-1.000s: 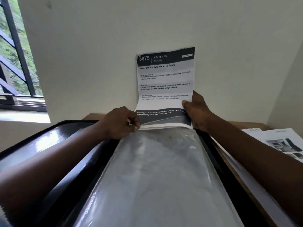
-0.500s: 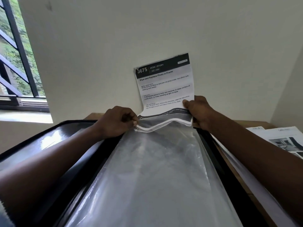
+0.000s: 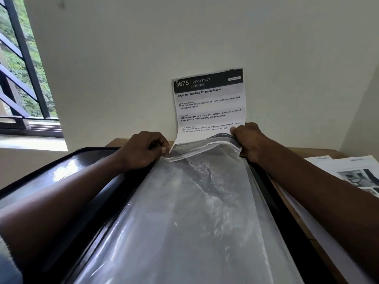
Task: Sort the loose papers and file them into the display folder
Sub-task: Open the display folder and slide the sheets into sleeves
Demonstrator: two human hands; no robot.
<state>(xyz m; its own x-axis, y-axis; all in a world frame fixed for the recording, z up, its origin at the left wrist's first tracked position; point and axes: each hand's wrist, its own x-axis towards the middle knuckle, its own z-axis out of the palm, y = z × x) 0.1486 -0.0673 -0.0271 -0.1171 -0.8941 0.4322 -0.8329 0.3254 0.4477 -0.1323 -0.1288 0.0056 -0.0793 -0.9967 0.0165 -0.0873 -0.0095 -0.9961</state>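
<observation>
Forearms (image 3: 67, 201) outstretched — left hand (image 3: 143, 149), right hand (image 3: 249, 140) apart (backs up) — fingers (image 3: 161, 142) curled in pinches.

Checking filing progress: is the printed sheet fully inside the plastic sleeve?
Only partly: the sheet dips its bottom edge into the sleeve; most stands above.

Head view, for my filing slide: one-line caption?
Left hand pinches open the clear sleeve of a display folder; right hand grips the printed sheet partly inside.

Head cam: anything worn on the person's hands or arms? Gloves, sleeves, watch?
Nothing visible. Left hand and right hand are bare: no gloves, rings or watch. Left forearm and right forearm are uncovered to the frame edge, no sleeves. Grey-blue blur at bottom-left corner may be clothing; cannot tell.
</observation>
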